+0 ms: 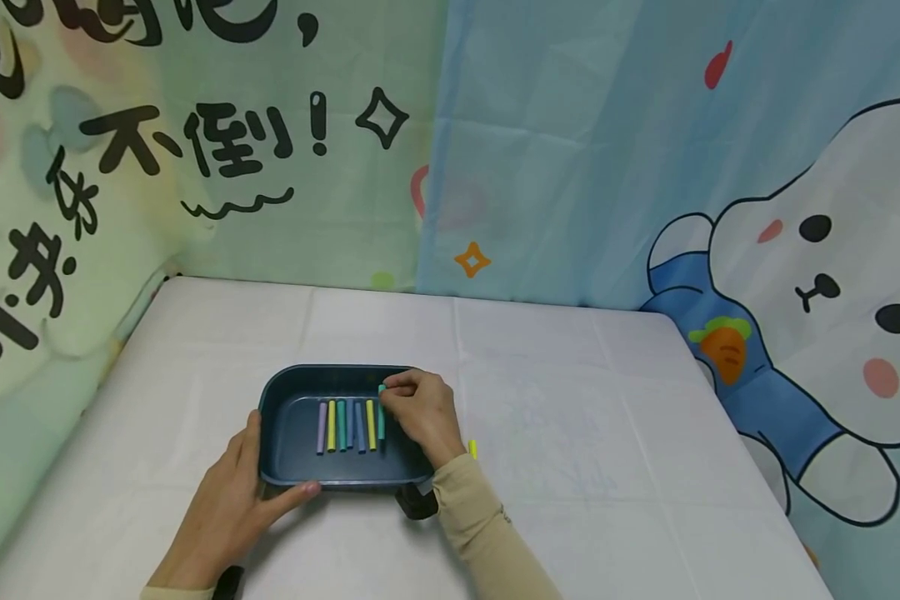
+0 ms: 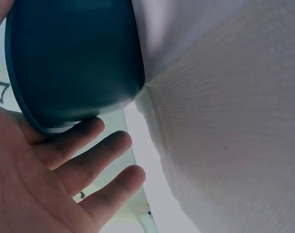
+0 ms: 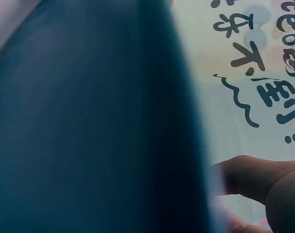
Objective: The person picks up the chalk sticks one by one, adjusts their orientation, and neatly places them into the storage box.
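Note:
A dark blue rectangular tray (image 1: 288, 467) with raised walls sits on the white-covered table. Inside it, several coloured chalk-like sticks (image 1: 332, 427) in purple, yellow, green and blue stand side by side in a row. My right hand (image 1: 423, 412) pinches the top end of a green chalk-like stick (image 1: 382, 423) at the row's right end. Around the tray's near left corner my left hand (image 1: 228, 500) rests, thumb along the near rim and fingers on the left wall. In the left wrist view its fingers (image 2: 96, 160) are spread and fairly straight. The tray wall (image 3: 89, 121) hides the stick from the right wrist view.
A yellow stick (image 1: 472, 449) lies on the table just right of my right wrist, partly hidden by it. White cloth (image 1: 570, 433) covers the table. Printed curtains (image 1: 555, 167) hang behind the far edge and along the left.

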{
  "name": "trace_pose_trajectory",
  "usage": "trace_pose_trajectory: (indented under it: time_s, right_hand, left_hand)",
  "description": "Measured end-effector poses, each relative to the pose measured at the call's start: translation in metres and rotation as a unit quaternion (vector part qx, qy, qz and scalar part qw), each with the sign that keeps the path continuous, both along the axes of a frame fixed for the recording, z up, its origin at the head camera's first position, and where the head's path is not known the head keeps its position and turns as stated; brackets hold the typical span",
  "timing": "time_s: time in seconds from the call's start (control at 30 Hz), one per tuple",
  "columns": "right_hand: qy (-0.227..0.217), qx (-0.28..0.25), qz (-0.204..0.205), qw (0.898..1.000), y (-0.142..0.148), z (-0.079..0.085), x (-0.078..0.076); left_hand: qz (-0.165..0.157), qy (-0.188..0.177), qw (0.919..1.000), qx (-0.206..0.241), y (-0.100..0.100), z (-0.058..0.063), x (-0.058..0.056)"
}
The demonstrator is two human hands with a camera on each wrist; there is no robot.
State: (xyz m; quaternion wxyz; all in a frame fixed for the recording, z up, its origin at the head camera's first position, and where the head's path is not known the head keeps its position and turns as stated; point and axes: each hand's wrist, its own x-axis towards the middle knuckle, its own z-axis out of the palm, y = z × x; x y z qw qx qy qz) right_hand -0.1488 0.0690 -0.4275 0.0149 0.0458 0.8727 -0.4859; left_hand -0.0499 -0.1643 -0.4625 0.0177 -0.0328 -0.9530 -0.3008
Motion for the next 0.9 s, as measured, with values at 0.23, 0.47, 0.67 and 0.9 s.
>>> trace_pose_trajectory:
  time_s: [0.23,0.47,0.67,0.9]
  right_hand:
    - [0.002,0.021,0.009,1.000,-0.006,-0.007,0.000]
    - [0.016,0.053,0.015,0.998,-0.009,-0.013,0.000]
    - [0.012,0.069,0.011,0.997,-0.011,-0.019,-0.001]
    - [-0.017,0.078,0.005,0.997,-0.015,-0.021,-0.003]
  left_hand:
    - [0.002,-0.006,1.0000,0.000,-0.001,0.000,0.000]
    - [0.000,-0.005,1.0000,0.003,-0.001,0.000,0.000]
    - [-0.003,0.000,1.0000,0.000,-0.001,0.000,0.000]
    - [-0.002,-0.003,1.0000,0.002,-0.001,-0.001,0.000]
